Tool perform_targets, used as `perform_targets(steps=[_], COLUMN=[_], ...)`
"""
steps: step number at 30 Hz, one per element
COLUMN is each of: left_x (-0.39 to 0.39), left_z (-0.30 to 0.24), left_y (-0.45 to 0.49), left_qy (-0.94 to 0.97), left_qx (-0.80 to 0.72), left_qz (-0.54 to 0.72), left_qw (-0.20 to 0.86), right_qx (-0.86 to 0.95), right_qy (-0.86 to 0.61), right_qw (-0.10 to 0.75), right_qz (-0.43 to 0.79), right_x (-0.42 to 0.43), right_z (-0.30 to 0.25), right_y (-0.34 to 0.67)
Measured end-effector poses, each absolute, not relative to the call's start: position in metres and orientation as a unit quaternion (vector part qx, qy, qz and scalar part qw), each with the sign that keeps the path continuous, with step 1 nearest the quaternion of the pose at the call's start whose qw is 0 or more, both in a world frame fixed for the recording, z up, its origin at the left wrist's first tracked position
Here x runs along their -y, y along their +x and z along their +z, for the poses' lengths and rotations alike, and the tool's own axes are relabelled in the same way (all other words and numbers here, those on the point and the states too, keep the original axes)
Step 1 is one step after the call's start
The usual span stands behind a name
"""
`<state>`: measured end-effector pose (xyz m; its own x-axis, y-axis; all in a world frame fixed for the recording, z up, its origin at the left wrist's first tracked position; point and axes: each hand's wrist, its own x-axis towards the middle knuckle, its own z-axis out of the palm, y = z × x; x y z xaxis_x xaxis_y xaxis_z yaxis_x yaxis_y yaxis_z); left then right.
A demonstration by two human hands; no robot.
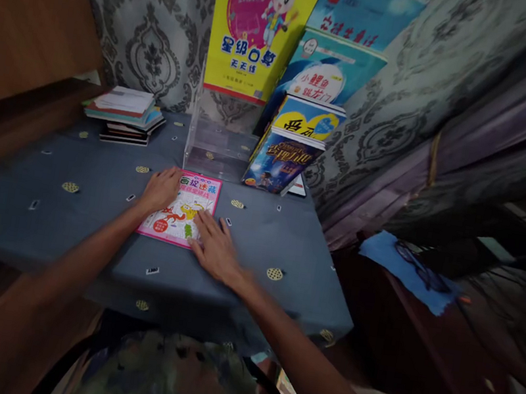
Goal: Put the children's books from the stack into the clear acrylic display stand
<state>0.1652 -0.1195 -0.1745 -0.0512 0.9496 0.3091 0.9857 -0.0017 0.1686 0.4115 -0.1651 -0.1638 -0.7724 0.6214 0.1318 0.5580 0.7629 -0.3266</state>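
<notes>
A pink children's activity book [184, 208] lies flat on the dark blue-grey tablecloth [64, 219]. My left hand [160, 189] rests on the book's upper left corner, fingers curled over its edge. Over the book's lower right edge lies my right hand [215, 246], flat with the fingers stretched out. Neither hand lifts the book.
A clear acrylic stand [214, 143] sits behind the book. Several books [297, 136] lean in a row against the patterned wall, a yellow one [258, 23] tallest. A stack of books [124, 114] lies at the back left. A wooden cabinet with a blue cloth [406, 266] stands right.
</notes>
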Motion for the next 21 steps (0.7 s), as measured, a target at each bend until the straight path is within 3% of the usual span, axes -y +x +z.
perform_targets(steps=[4, 12, 21], left_x=[0.119, 0.132, 0.257], left_z=[-0.174, -0.174, -0.177], left_y=[0.165, 0.145, 0.169], left_qy=[-0.692, -0.741, -0.760], left_qx=[0.696, 0.632, 0.604], left_qz=[-0.185, -0.227, -0.240], left_qw=[0.051, -0.013, -0.022], right_qx=[0.950, 0.942, 0.929], right_qy=[-0.245, -0.252, -0.269], right_qw=[0.134, 0.155, 0.217], right_qz=[0.141, 0.160, 0.134], right_x=[0.197, 0.192, 0.193], right_z=[-0.167, -0.174, -0.177], right_y=[0.434, 0.432, 0.431])
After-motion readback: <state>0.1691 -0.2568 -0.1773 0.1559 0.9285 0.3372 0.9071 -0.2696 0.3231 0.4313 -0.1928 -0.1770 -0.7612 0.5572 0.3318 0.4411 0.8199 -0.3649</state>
